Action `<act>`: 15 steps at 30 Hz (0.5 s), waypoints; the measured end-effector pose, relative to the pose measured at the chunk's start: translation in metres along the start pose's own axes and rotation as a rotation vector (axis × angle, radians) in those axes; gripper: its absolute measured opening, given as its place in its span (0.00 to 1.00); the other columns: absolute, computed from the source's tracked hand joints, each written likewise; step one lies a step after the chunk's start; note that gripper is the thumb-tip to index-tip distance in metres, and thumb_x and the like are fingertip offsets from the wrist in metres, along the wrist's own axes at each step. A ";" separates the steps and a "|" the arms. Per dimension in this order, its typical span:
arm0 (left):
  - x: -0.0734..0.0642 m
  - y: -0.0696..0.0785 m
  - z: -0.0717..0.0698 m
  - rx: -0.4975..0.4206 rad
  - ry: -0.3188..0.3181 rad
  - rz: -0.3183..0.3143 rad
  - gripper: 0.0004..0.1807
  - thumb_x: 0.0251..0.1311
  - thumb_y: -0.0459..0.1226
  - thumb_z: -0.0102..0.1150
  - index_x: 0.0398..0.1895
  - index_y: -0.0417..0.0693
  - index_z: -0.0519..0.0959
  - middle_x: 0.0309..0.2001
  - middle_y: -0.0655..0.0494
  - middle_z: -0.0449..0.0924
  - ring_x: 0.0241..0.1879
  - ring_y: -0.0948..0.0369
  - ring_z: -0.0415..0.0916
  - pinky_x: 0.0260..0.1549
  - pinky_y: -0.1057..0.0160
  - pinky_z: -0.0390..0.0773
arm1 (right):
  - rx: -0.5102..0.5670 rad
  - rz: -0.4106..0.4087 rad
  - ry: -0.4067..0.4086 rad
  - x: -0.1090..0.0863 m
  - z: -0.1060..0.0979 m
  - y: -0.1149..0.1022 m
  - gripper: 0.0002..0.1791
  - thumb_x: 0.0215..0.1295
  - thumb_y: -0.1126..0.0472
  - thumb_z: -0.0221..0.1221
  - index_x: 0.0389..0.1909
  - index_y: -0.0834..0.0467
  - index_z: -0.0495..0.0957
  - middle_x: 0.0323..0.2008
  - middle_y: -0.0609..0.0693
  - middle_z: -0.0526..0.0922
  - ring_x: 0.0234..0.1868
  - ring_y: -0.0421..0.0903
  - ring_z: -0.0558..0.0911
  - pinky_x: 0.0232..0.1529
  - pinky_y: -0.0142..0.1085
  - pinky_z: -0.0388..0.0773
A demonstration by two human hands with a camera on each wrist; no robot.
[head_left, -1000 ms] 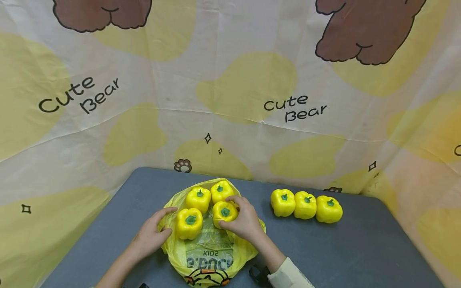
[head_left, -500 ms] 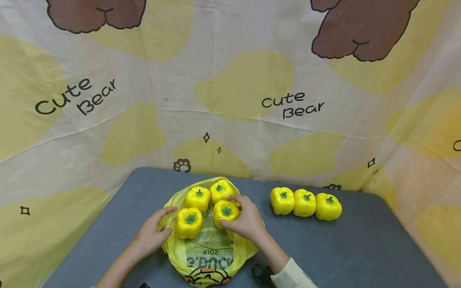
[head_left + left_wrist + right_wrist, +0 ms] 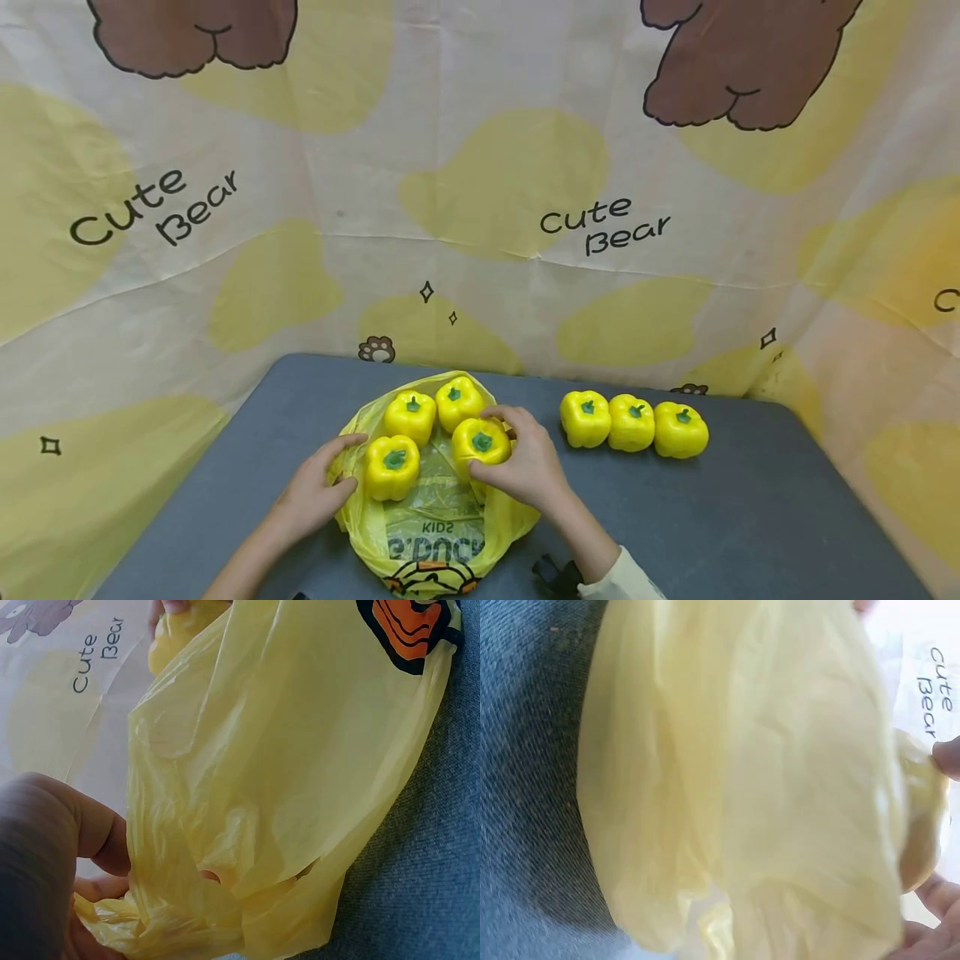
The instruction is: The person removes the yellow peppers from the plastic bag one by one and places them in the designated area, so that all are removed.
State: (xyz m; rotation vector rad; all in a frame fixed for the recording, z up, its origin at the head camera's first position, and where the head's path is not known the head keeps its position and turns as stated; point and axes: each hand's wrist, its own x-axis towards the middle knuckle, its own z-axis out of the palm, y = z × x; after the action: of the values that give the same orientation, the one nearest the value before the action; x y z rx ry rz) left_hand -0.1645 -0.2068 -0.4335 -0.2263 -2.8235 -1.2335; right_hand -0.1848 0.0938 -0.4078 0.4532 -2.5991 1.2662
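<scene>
A yellow plastic bag [image 3: 435, 500] with dark print lies spread open on the table. My right hand [image 3: 528, 462] grips a yellow bell pepper [image 3: 480, 442] with a green stem, over the right side of the bag; in the right wrist view, this pepper [image 3: 922, 810] shows between thumb and fingers past the bag's edge. Three more yellow bell peppers, one at the front left [image 3: 392, 468], sit in the bag. At the bag's left rim is my left hand [image 3: 311, 492]. In the left wrist view its fingers [image 3: 97, 832] hold the crumpled bag edge.
Three yellow bell peppers, the middle one [image 3: 632, 422] touching its neighbours, stand in a row on the grey table [image 3: 735, 517] at right. A printed cloth [image 3: 480, 167] hangs behind the table. A black object [image 3: 557, 575] lies by the right forearm.
My right hand and its bell pepper have shifted a little to the right, away from the other peppers in the bag. The left hand has stayed at the bag's rim.
</scene>
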 end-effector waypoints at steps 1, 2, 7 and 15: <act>0.000 0.000 0.000 -0.001 -0.001 0.000 0.29 0.54 0.29 0.55 0.63 0.48 0.71 0.64 0.45 0.71 0.57 0.53 0.68 0.44 0.57 0.67 | -0.001 -0.001 0.006 -0.001 -0.002 -0.001 0.31 0.37 0.53 0.72 0.49 0.46 0.78 0.46 0.44 0.79 0.39 0.41 0.75 0.40 0.34 0.76; 0.000 -0.001 0.000 -0.003 -0.002 -0.001 0.29 0.54 0.29 0.55 0.63 0.48 0.71 0.65 0.45 0.71 0.59 0.52 0.67 0.45 0.57 0.67 | 0.000 0.000 0.011 -0.002 -0.004 -0.002 0.31 0.37 0.53 0.72 0.49 0.46 0.78 0.45 0.43 0.79 0.38 0.41 0.75 0.39 0.34 0.76; 0.000 -0.002 0.001 -0.007 -0.007 -0.008 0.29 0.54 0.29 0.56 0.63 0.49 0.71 0.65 0.45 0.71 0.57 0.53 0.67 0.44 0.57 0.67 | -0.015 0.001 0.030 -0.006 -0.012 -0.003 0.31 0.37 0.53 0.72 0.50 0.46 0.79 0.45 0.43 0.79 0.38 0.42 0.75 0.35 0.33 0.75; 0.001 -0.003 0.001 -0.010 -0.009 -0.016 0.29 0.54 0.29 0.55 0.63 0.49 0.71 0.65 0.44 0.70 0.54 0.54 0.67 0.43 0.57 0.66 | -0.016 0.037 0.074 -0.011 -0.026 -0.003 0.30 0.36 0.54 0.72 0.48 0.42 0.79 0.44 0.42 0.78 0.39 0.44 0.75 0.35 0.35 0.75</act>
State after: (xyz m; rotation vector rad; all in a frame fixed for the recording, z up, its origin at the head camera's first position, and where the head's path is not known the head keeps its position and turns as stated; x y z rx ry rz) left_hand -0.1655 -0.2075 -0.4361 -0.2115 -2.8330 -1.2529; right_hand -0.1721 0.1145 -0.3937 0.3505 -2.5650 1.2479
